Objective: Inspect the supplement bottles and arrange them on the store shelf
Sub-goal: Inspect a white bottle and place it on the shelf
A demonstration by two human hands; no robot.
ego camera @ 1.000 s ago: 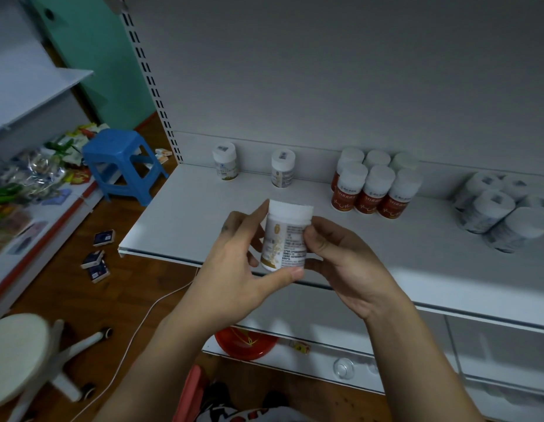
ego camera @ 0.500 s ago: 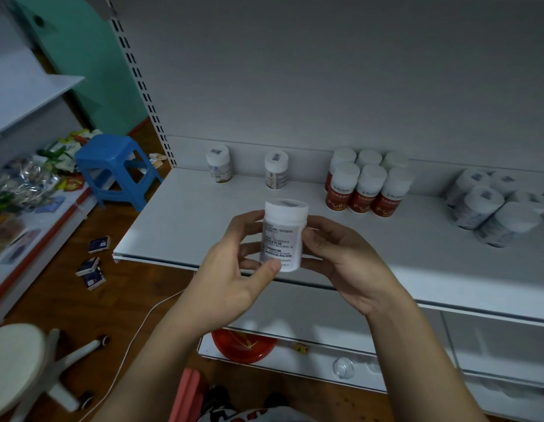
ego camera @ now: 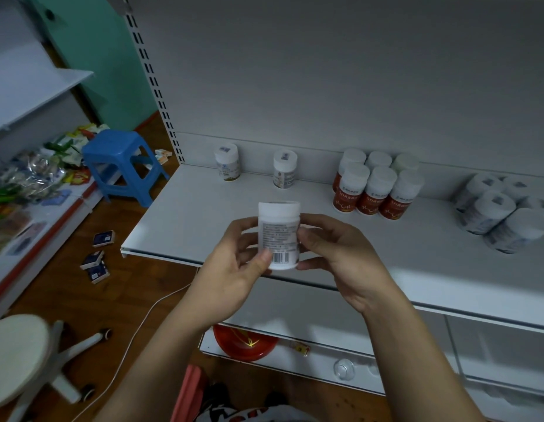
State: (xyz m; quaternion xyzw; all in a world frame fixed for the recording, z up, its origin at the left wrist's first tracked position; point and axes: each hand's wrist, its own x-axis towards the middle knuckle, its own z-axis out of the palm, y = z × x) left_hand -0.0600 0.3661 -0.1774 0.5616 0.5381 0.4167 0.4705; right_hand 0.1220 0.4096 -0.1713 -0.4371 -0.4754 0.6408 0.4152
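Both hands, left hand (ego camera: pixel 234 266) and right hand (ego camera: pixel 334 254), grasp the white bottle (ego camera: pixel 279 236) by its sides; rigid plastic, probably light, slick label—hold mid-body.

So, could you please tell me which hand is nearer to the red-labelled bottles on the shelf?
Right. The right hand is in front and left of the red-labelled bottles; the left hand is farther left, beyond the held bottle.
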